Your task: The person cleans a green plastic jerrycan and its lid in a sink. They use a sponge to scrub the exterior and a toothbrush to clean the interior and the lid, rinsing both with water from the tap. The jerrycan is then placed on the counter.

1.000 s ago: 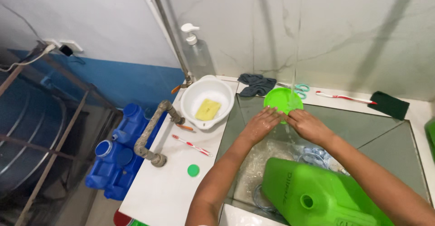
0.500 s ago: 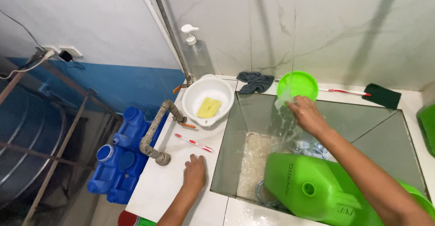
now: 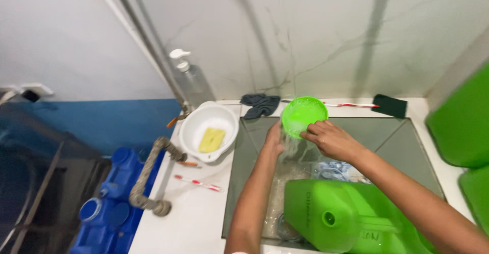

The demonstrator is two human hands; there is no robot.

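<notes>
A clear pump bottle (image 3: 192,81) with a white pump head stands against the wall, just behind the white basin (image 3: 196,132). A bright green plastic jerrycan (image 3: 336,218) lies on its side well in front of that basin, to its right, faint raised lettering on its face.
</notes>
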